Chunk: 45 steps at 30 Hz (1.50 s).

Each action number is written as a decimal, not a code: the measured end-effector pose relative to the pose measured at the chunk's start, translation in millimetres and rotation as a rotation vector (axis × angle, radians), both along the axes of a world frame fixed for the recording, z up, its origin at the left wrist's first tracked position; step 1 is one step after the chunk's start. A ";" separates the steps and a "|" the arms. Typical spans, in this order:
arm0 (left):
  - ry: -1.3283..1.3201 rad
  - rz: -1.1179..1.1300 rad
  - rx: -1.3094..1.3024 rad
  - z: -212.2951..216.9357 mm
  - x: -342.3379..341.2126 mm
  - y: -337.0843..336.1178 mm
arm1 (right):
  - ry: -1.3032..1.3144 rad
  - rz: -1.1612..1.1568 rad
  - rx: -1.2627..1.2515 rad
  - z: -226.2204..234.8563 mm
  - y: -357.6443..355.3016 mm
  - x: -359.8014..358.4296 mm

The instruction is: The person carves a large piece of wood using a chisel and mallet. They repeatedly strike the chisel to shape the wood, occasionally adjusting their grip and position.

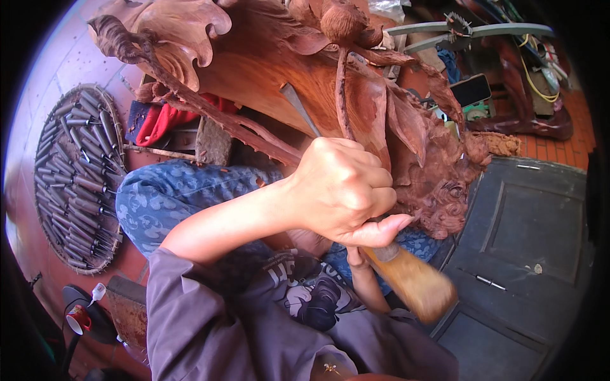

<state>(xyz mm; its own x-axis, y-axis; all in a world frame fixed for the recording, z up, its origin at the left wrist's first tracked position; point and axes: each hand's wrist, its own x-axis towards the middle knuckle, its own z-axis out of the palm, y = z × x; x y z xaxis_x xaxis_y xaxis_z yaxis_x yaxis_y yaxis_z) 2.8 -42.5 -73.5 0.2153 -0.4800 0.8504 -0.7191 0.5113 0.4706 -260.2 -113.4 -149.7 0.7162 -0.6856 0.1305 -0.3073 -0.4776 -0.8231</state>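
My left hand reaches across in a closed fist, palm down, round a chisel. The chisel's flat steel blade sticks out past the little-finger side, slanting over the smooth curved face of a reddish-brown wood carving. Beneath the fist, my right hand is mostly hidden and seems closed on a pale wooden mallet, whose head is smeared by motion and tilts down to the right. The carving has leaves, thin stems, a round bud and knobbly relief at its right.
At left, a round basket holds many dark-handled chisels. A red cloth and a wooden block lie beside the carving. A dark panelled door lies at right. A phone and metal clamp are far right; a red cup is lower left.
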 end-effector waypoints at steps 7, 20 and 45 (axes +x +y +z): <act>-0.023 0.023 0.032 -1.7 0.0 0.0 | -0.018 0.009 -0.004 -9.3 -2.6 6.3; -0.043 0.051 0.043 -0.8 5.8 3.5 | -0.024 0.021 -0.005 -14.6 -1.3 17.7; -0.085 0.030 0.073 0.2 -2.7 -1.4 | 0.030 0.015 0.000 7.9 10.0 -8.7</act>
